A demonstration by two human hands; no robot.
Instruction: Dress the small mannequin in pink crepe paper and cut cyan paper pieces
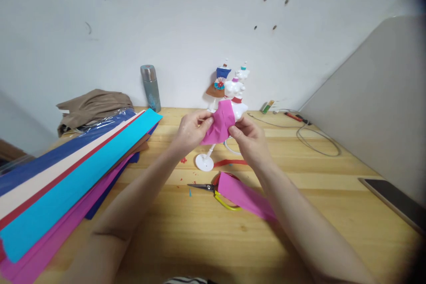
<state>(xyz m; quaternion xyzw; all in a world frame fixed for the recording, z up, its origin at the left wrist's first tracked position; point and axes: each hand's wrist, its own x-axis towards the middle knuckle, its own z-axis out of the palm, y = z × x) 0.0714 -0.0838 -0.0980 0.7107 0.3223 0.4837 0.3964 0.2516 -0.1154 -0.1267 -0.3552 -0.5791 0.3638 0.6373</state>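
A piece of pink crepe paper is pinched at its left edge between the thumb and fingers of my left hand. My right hand grips its right edge. The paper lies across the front of a small white dress form with a red neck band. A tilted stem runs down from below the paper to a round white base. Black-bladed scissors with red and yellow handles lie nearer me, partly under a pink paper strip. My right forearm hides the strip's far end.
Several dress forms stand behind, one in a blue and brown paper outfit. Coloured paper sheets are stacked at left, near a flask and brown cloth. A red strip, cable and phone lie rightward.
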